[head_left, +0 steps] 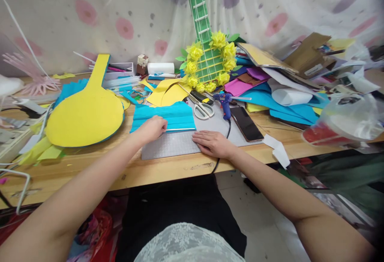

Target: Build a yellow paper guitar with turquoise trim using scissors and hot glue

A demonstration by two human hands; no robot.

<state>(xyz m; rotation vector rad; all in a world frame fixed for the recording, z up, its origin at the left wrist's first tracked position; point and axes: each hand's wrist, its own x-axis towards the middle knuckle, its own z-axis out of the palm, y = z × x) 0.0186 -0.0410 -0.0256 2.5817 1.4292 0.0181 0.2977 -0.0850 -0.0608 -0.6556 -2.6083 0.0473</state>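
A sheet of blue crepe paper (177, 114) lies on the grey cutting mat (171, 148), with a thin white stick or strip (181, 129) along its near edge. My left hand (153, 128) is closed, its curled fingers pressed onto that near edge. Flat on the mat, my right hand (213, 143) rests with fingers stretched out, just beyond the strip's right end. Behind the paper are white-handled scissors (204, 111) and a blue glue gun (225, 104), whose black cord runs past my right hand.
A yellow guitar-like cutout (85, 118) lies left. A green paper guitar (207, 64) with yellow flowers stands against the curtain. To the right are a phone (246, 124), piled coloured sheets (288, 110) and a plastic cup (324, 132). The table's front edge (180, 170) is close.
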